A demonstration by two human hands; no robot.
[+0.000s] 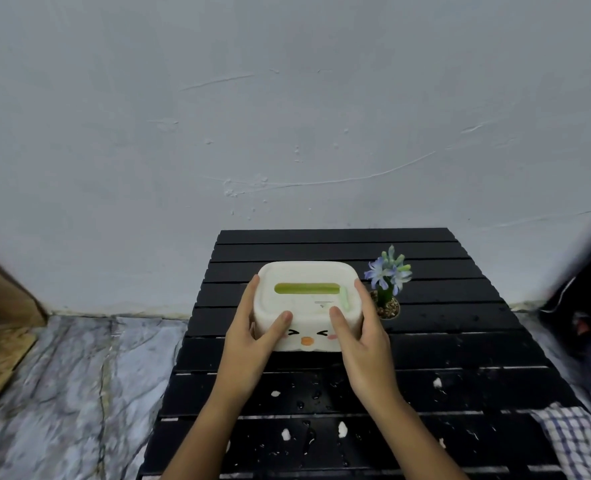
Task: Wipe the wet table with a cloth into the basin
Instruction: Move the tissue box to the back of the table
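Hands: left hand (252,336) and right hand (360,336) clasp a white tissue box (306,306) from either side, fingers spread along its flanks, thumbs pressed on the lid edge.
Tissue box: rounded plastic with a green slot and a cartoon face; it sits mid-table and looks light and stiff, though possibly slick if wet.
Cloth: a blue-and-white checked cloth (580,441) drapes over the table's near right corner, untouched; soft and limp, it is best gathered in a bunch.
Table: black slatted table (460,344), beaded with water drops and dotted with white scraps (342,429) on the near slats; gaps between slats will likely snag the cloth and let water through.
Basin: none in view.
Obstacles: a small potted plant (387,284) with blue flowers stands just beside the box's right end, close to the right fingers; top-heavy, it seems easy to tip.
Surroundings: grey wall behind, marbled floor at left.
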